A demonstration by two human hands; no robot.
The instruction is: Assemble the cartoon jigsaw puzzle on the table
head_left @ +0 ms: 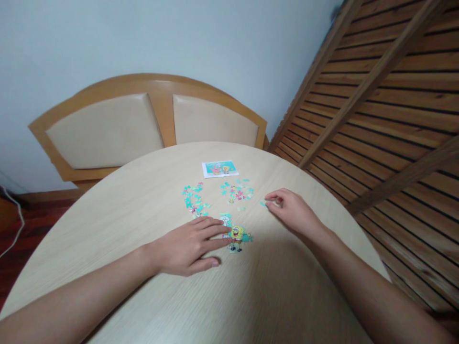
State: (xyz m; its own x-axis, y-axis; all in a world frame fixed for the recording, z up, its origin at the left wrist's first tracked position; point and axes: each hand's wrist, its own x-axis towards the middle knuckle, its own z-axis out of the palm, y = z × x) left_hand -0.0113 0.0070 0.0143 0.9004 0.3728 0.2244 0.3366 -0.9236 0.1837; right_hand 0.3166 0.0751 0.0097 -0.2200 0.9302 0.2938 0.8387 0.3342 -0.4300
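Observation:
My left hand (pixel 193 243) lies with its fingers stretched out over the left side of a partly joined jigsaw puzzle (pixel 237 234), covering some of it. A yellow cartoon figure and a pale one show on the joined part. To the right, my right hand (pixel 287 208) is closed in a pinch with a small turquoise puzzle piece (pixel 263 204) at its thumb and fingertip. Loose turquoise and pink puzzle pieces (pixel 191 197) are scattered beyond my left hand. A second group of loose pieces (pixel 239 195) lies farther right, between the puzzle and a picture card (pixel 220 168).
Everything lies on a round, light wooden table (pixel 150 306). A wooden bench with padded beige back panels (pixel 107 131) stands behind its far edge, against a pale wall (pixel 179 38). Slatted wooden panelling (pixel 387 95) rises on the right. A white cable (pixel 17 224) hangs at the far left.

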